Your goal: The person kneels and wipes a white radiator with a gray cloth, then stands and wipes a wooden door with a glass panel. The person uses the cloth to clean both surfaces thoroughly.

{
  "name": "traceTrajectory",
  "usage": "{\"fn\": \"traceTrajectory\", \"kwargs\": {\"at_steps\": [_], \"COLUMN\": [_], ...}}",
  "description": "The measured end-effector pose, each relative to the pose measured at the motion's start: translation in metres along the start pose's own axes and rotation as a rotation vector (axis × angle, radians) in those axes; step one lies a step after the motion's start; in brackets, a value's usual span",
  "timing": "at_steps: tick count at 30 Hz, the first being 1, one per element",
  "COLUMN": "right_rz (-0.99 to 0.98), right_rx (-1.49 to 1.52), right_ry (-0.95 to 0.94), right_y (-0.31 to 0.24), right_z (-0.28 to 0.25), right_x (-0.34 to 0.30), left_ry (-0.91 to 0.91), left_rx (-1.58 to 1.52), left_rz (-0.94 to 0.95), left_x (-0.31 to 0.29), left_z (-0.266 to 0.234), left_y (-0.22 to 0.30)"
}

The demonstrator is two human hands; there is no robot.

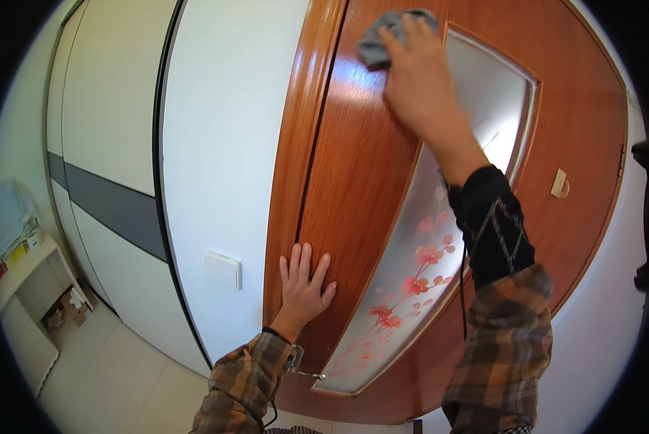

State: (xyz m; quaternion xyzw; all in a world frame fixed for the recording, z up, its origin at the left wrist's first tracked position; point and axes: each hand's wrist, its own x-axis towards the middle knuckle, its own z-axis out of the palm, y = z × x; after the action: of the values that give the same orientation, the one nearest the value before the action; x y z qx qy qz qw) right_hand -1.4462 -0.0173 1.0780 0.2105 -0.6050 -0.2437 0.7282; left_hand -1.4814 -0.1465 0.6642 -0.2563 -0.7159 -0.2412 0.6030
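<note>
My right hand [420, 87] is raised high and presses a grey cloth [376, 45] against the upper part of a reddish-brown wooden door [360, 166]. The cloth is bunched under its fingers. Lower down, my left hand [306, 289] lies flat with fingers spread, near the door's edge beside the frame [295, 159], and holds nothing. A long frosted glass panel [411, 246] with pink and red blossoms runs down the door. Below my left wrist a metal door handle [306, 373] shows, partly hidden by the sleeve.
A white light switch [224, 270] is on the wall left of the frame. Further left stands a cream wardrobe [114, 108] with a grey band. A small table [28, 271] with various items is at the far left. A beige hook [560, 184] sits on the door's right side.
</note>
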Motion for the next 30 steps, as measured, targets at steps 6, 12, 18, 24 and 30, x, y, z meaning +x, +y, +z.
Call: {"fn": "traceTrajectory", "kwargs": {"at_steps": [6,12,18,24,30], "right_rz": [-0.271,0.106,-0.138,0.134,0.245], "right_rx": [0.452,0.151,0.618,0.47,0.316], "right_ry": [-0.323,0.025,-0.435,-0.121,-0.097], "right_y": [-0.09,-0.041,-0.161,-0.091,-0.116], "right_z": [-0.05,-0.02,-0.054,-0.052,-0.045], "right_x": [-0.086,-0.047,-0.108,-0.108,-0.133], "left_ry": [0.002,0.011,0.036,0.021,0.031], "left_rx": [-0.01,-0.006,-0.038,-0.012,-0.034], "left_rz": [-0.009,-0.005,0.001,0.015,0.016], "left_x": [0.001,0.001,-0.001,0.001,0.001], "left_z": [-0.001,0.001,0.005,0.003,0.004], "left_y": [0.001,0.0,-0.003,-0.003,-0.002]}}
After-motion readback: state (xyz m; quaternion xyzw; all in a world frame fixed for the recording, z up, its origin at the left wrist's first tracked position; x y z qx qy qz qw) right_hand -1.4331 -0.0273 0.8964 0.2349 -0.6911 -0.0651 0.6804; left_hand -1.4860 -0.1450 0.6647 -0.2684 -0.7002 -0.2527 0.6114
